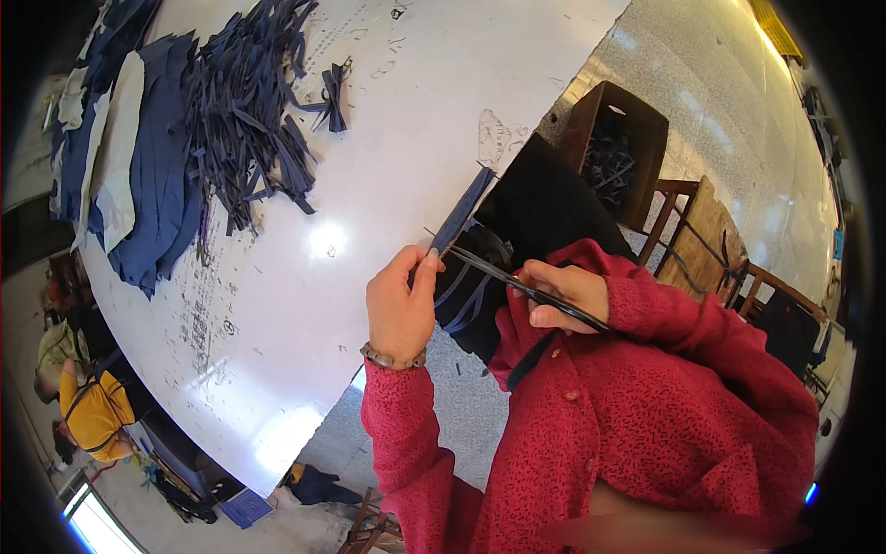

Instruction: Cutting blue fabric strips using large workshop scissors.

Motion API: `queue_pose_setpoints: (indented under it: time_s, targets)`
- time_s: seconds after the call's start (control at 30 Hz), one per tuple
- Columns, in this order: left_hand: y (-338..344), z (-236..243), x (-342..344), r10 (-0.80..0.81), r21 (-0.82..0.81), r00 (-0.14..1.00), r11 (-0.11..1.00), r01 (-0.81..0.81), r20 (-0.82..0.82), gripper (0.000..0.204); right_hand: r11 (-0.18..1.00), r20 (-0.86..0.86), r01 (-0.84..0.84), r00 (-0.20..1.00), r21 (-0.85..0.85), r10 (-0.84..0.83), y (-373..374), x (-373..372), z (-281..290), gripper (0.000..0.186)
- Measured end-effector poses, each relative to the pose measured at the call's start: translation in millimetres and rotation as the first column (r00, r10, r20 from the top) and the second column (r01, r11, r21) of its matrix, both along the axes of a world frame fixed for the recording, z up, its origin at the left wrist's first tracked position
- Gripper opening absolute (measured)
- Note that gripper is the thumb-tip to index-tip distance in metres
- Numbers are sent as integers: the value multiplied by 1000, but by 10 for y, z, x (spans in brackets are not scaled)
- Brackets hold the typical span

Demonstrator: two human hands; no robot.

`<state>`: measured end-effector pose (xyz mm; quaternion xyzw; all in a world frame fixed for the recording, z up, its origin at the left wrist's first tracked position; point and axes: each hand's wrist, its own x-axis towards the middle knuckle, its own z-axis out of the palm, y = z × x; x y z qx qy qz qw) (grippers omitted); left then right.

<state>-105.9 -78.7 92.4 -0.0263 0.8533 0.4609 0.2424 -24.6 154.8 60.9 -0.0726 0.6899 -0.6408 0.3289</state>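
Observation:
Over the table's near edge, my left hand (403, 305) pinches a narrow dark blue fabric strip (464, 208) between thumb and fingers. The strip's far end reaches up along the edge. My right hand (570, 294) is closed round the handles of dark scissors (501, 274). Their blades point left and meet the strip close to my left thumb; whether they cut into it I cannot tell. Loose dark strips (472, 305) hang below the blades, over my lap.
A white table (369, 157) carries a heap of dark strips (254, 111), a small bundle (333, 97) and stacked blue cloth (166, 175). Beside me stand a brown bin (652, 138) with dark scraps and a wooden chair (706, 222). A person in yellow (97, 406) is beyond the table.

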Motion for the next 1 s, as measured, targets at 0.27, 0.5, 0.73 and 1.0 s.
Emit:
queue_pose_setpoints:
  time_s: [0.27, 0.5, 0.73, 1.0]
  targets:
    - [15, 33, -12, 4, -20, 999, 1000, -3, 35, 20, 996, -26, 31, 999, 86, -29, -154, -113, 45, 54]
    - [-6, 6, -5, 8, 29, 999, 1000, -9, 47, 19, 976, -83, 31, 996, 213, -14, -154, -178, 94, 63]
    - [-40, -64, 10, 30, 57, 999, 998, -31, 19, 19, 972, -5, -31, 999, 232, 33, -67, -162, 215, 67]
    - [-18, -13, 1, 14, 88, 998, 996, -19, 56, 17, 982, -72, 0, 997, 191, 14, -100, -211, 48, 62]
